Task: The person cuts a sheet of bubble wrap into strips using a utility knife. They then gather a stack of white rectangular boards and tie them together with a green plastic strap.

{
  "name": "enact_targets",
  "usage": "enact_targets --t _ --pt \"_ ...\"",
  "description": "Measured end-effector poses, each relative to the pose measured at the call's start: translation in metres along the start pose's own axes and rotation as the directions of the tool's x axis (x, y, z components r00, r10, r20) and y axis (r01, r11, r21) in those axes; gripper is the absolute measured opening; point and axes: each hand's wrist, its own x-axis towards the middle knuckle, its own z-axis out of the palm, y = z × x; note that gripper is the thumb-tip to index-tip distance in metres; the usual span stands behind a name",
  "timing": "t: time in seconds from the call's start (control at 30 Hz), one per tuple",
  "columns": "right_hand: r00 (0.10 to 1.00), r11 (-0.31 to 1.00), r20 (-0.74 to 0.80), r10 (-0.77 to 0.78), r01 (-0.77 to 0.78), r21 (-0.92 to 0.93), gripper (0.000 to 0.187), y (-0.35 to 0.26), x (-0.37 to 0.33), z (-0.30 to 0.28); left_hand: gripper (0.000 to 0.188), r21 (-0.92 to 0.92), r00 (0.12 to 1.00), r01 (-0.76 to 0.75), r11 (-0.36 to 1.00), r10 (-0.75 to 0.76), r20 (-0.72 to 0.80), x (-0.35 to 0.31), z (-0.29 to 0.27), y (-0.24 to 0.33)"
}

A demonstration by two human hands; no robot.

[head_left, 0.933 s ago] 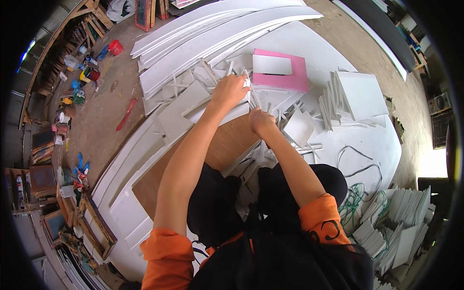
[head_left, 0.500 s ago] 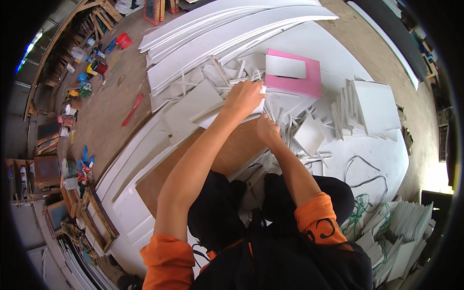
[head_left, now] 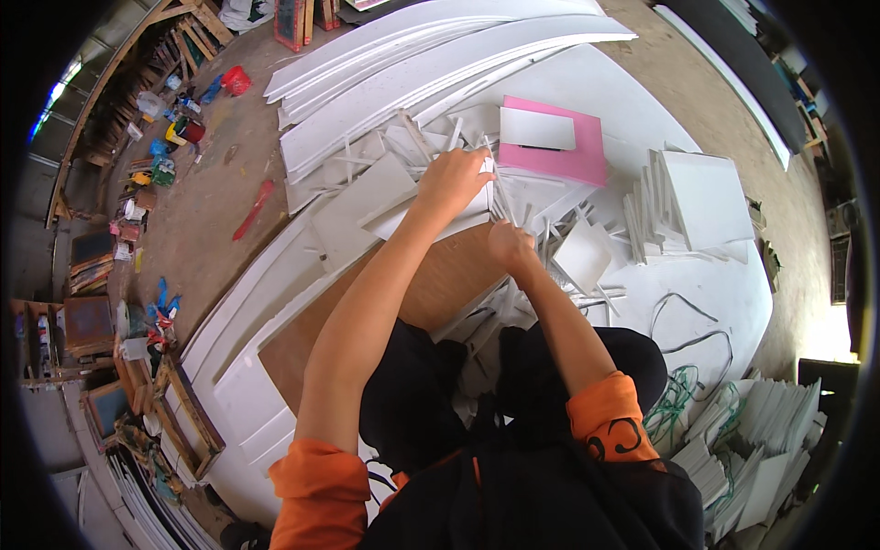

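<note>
Head view, clock read from the middle of my feed: I have the left hand (head_left: pixel 454 183) at 12 o'clock, thumb and fingers pinched on a narrow white strip (head_left: pixel 489 172) that sits at 1 o'clock, near the pink board's edge. The right hand (head_left: pixel 511 247) is at 2 o'clock, lower than the left and just apart from it. I see mostly its back; the fingers curl away from me, so I can't tell whether they grip anything.

Around both hands I get a loose heap of white offcuts, with a pale square piece (head_left: pixel 583 257) lying just beyond the right hand. The pink board (head_left: pixel 561 165) lies between 1 and 2 o'clock with a white sheet (head_left: pixel 536 126) on it. A brown panel (head_left: pixel 440 273) runs from under the forearms toward 8 o'clock. Long white boards (head_left: pixel 431 78) lie stacked at 12, farther off. Between 2 and 3 I have leaning white panels (head_left: pixel 706 202), and at 4, bundled white sheets (head_left: pixel 770 408) with green string (head_left: pixel 672 401) near them.
</note>
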Motion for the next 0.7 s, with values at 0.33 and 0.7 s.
enact_targets --t 0.33,0.7 --pt "0.966 0.965 0.141 0.215 -0.233 0.124 0.040 -0.007 0.026 0.019 0.035 0.023 0.997 -0.060 0.998 0.059 0.041 0.003 0.000 0.002" --pt "0.979 0.957 0.021 0.202 -0.201 0.208 0.019 0.004 0.039 0.053 0.035 0.045 0.998 -0.033 0.998 0.031 0.057 0.007 0.005 0.003"
